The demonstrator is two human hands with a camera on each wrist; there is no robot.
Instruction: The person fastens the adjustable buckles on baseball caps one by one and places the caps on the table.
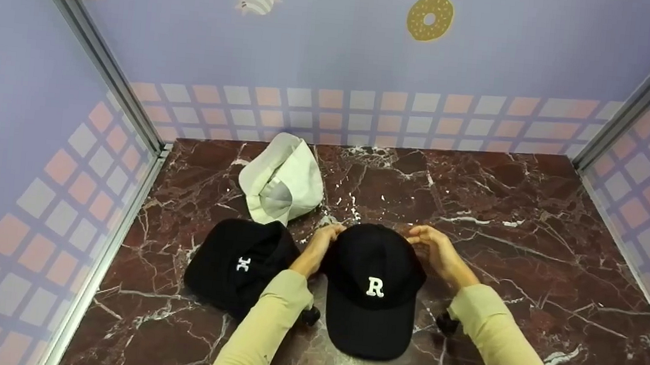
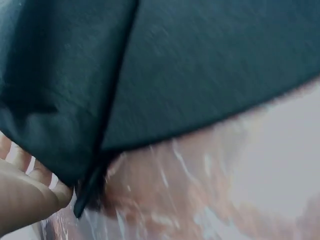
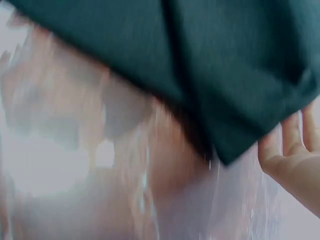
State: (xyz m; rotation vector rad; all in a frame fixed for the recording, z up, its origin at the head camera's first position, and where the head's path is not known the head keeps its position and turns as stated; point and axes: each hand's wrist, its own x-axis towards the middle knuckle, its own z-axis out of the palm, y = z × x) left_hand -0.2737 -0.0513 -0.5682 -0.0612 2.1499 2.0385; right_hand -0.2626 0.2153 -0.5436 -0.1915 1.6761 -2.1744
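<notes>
A black baseball cap with a white letter R on its front faces the person, its brim toward the near side. At its left edge, my left hand touches the crown with relaxed fingers. My right hand stands at the opposite side, fingers extended and spread against the crown. Both wrist views show the cap's side and brim from close by. There, the left fingers and right fingers run behind the cap's edge, their tips hidden.
Left of the R cap lies another black cap with a small white emblem, close to my left forearm. A white cap rests on its side behind it. Patterned panels bound the dark red marble-look surface at the back and both sides.
</notes>
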